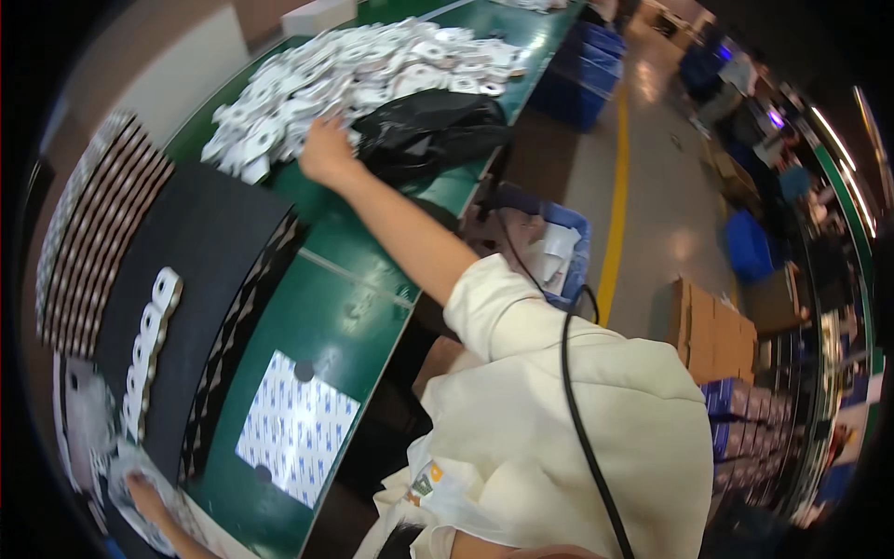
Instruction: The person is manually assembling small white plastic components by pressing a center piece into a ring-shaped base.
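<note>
Head view: the right hand (328, 154) is touching the side of a heap of white ring-ended pieces (372, 74) lying toward the upper end of the green table (358, 312); a black bag (424, 130) is lying between heap and near edge. Well apart, the left hand (146, 498) is resting at clear plastic (119, 480) by the lower-left corner. Whether either is gripping anything, I can't fairly tell. Between them, a black panel (200, 228) is carrying a row of white pieces (149, 345).

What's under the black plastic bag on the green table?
Around the black plastic bag, white parts with round holes and green tabletop show. What lies directly underneath is covered, so I can't tell.
</note>
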`<state>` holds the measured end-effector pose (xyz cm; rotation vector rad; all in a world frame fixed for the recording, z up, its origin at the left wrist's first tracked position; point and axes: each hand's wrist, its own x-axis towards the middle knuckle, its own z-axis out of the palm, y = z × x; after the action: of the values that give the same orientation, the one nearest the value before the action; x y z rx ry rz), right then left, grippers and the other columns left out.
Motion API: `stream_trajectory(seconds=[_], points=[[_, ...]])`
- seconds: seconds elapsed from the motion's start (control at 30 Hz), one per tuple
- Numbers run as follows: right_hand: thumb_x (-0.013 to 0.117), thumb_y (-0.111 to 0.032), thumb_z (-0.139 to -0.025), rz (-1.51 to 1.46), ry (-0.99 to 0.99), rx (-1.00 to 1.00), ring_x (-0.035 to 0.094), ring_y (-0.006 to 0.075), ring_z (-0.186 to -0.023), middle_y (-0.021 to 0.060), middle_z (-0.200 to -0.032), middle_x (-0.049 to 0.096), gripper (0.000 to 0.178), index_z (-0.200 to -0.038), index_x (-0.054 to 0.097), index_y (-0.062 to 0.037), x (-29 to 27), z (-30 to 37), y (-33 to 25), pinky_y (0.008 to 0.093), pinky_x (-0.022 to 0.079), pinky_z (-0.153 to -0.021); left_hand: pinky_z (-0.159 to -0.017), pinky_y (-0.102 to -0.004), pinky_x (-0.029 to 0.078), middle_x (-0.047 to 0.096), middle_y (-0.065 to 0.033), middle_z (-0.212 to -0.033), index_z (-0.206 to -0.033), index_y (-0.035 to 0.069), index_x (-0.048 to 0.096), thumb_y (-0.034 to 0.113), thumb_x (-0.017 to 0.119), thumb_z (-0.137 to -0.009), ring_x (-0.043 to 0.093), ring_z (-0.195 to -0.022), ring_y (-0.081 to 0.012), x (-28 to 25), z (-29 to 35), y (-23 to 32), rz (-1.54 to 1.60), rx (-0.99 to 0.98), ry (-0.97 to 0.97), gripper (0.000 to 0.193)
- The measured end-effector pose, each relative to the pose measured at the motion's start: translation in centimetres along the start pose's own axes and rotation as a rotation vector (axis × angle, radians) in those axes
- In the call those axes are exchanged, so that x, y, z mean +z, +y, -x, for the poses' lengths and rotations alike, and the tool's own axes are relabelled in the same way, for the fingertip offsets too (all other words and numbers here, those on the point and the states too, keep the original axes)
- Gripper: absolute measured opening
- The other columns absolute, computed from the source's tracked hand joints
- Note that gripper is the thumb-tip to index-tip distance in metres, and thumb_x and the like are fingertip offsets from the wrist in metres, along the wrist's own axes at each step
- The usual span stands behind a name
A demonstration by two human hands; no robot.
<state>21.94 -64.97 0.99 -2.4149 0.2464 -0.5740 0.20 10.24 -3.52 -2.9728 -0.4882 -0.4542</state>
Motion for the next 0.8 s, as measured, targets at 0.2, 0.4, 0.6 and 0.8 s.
stream_trajectory(seconds=[0.2,0.4,0.6,0.8], points=[[0.044,-0.018,-0.085,-0.486,0.248,-0.021,0.050,0.0455,-0.092,0.0300,-0.101,0.049,0.025,-0.096,0.045,0.0051,1.9,-0.9,1.2,0.0491,0.040,-0.079,-0.085,-0.0383,0.041,0.054,-0.0225,-0.110,-0.117,-0.001,0.048,0.011,0.038,-0.084,0.051,-0.103,-0.0362,-3.1,-0.5,5.4,-0.092,-0.089,-0.074,0.037],[0.050,-0.017,-0.084,-0.799,0.389,-0.029,0.054,0.0349,-0.087,0.0192,-0.083,0.057,0.018,-0.086,0.053,0.0009,0.2,0.0,0.1,0.0424,0.040,-0.072,-0.085,-0.0367,0.041,0.053,-0.0191,-0.116,-0.122,0.000,0.045,0.012,0.037,-0.085,0.051,-0.106,-0.0325,-4.2,-3.1,8.9,0.308,-0.224,-0.174,0.039],[0.055,-0.015,-0.084,-0.806,0.668,-0.134,0.053,0.0119,-0.063,0.0075,-0.070,0.059,0.017,-0.087,0.055,0.0021,-0.5,-0.4,0.0,0.0277,0.042,-0.057,-0.085,-0.0361,0.042,0.052,-0.0170,-0.118,-0.124,0.000,0.043,0.012,0.036,-0.086,0.051,-0.106,-0.0309,-4.3,-5.2,9.7,1.064,-0.367,-0.205,0.040],[0.056,-0.015,-0.084,-1.034,0.661,-0.075,0.048,0.0091,-0.059,0.0046,-0.064,0.055,0.018,-0.083,0.055,0.0029,-0.3,0.1,-0.6,0.0270,0.040,-0.054,-0.084,-0.0355,0.042,0.051,-0.0149,-0.121,-0.127,0.001,0.041,0.012,0.036,-0.087,0.051,-0.106,-0.0293,-4.9,-5.9,9.8,1.810,-0.524,-0.190,0.042]])
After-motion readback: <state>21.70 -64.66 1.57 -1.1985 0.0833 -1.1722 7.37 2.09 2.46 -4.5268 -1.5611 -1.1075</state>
